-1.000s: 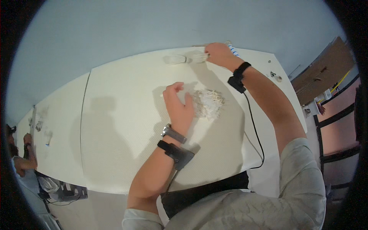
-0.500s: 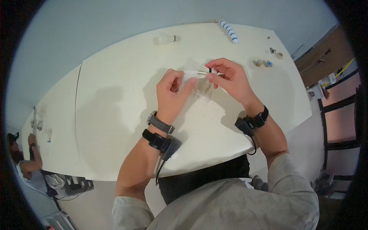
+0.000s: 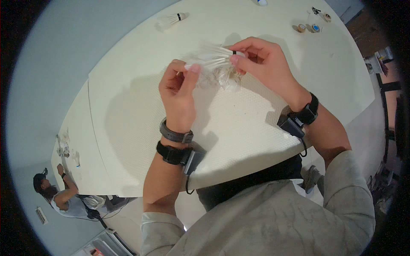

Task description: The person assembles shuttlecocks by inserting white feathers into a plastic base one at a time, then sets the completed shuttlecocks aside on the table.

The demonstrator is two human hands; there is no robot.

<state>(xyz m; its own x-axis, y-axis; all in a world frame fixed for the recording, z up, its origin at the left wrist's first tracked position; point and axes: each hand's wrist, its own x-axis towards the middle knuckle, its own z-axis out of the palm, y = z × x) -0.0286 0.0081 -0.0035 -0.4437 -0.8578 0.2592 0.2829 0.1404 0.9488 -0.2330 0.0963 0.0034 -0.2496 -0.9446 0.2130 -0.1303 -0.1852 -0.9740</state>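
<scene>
A white feather shuttlecock (image 3: 212, 55) lies sideways between my hands, slightly blurred. My right hand (image 3: 267, 59) pinches it at the cork end, by the black band, with thumb and fingers. At the feather end, my left hand (image 3: 178, 89) is closed, thumb against forefinger, on the feather tips. Below the shuttlecock, on the white table (image 3: 239, 128), sits a small heap of loose whitish, see-through material (image 3: 229, 79); what it is made of I cannot make out.
Another shuttlecock (image 3: 171, 20) lies at the table's far edge. Small tape rolls (image 3: 301, 28) stand at the far right, and a blue-and-white tube end (image 3: 262, 2) shows at the top. A person (image 3: 60, 194) sits at the adjoining table on the left.
My left hand has shifted left along the feathers, widening the gap to my right hand. The whole view has turned and moved nearer, so most of the blue-striped tube has left the picture.
</scene>
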